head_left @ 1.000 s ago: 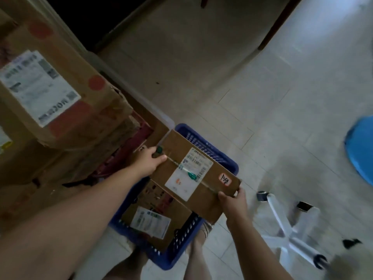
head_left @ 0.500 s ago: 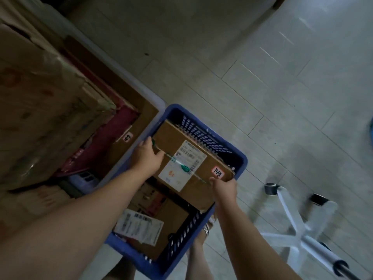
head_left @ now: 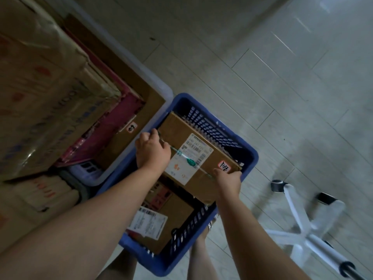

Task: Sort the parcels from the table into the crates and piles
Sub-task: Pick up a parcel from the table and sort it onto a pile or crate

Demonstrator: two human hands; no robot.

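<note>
Okay, our left hand [head_left: 152, 153] curls over the parcel [head_left: 179, 128] at its 9 o'clock edge, and our right hand [head_left: 227, 179] grips its 5 o'clock corner (fingertips hidden). We hold the parcel tilted inside the blue crate [head_left: 251, 158], above a labelled box [head_left: 177, 211] at 7 o'clock. A cardboard stack [head_left: 40, 93] is at the crate's 10 o'clock and a white chair base [head_left: 302, 229] at 4.
</note>
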